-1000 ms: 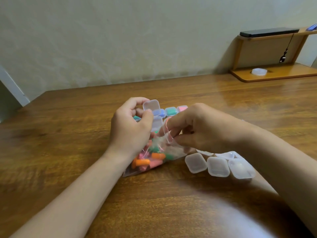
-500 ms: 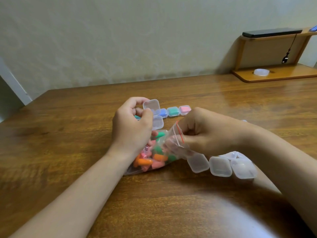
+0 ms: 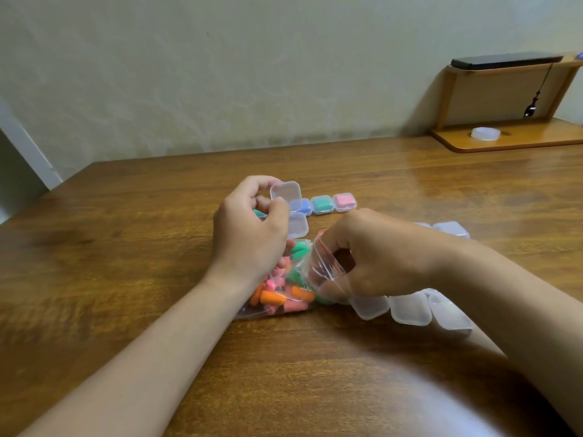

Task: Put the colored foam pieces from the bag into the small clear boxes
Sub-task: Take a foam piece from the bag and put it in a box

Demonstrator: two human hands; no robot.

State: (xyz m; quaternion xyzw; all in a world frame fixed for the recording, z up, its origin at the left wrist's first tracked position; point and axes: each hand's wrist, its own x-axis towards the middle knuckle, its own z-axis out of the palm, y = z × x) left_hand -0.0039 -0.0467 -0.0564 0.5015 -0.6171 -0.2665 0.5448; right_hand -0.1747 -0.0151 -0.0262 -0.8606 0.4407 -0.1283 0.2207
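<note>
Though its fingertips hide inside the bag [image 3: 284,279], the right hand [image 3: 378,257] grips it; the left hand's [image 3: 249,228] grip is unclear.

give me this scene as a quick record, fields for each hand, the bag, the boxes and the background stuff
left hand: curled over an open clear box, lid up
right hand: pinching the bag mouth by its red zip strip
bag: clear, on the table, holds orange, pink and green foam pieces
filled boxes: blue, green, pink in a row behind the hands
empty boxes: shut, clustered under the right wrist
background: wooden shelf with a dark flat device on top
</note>
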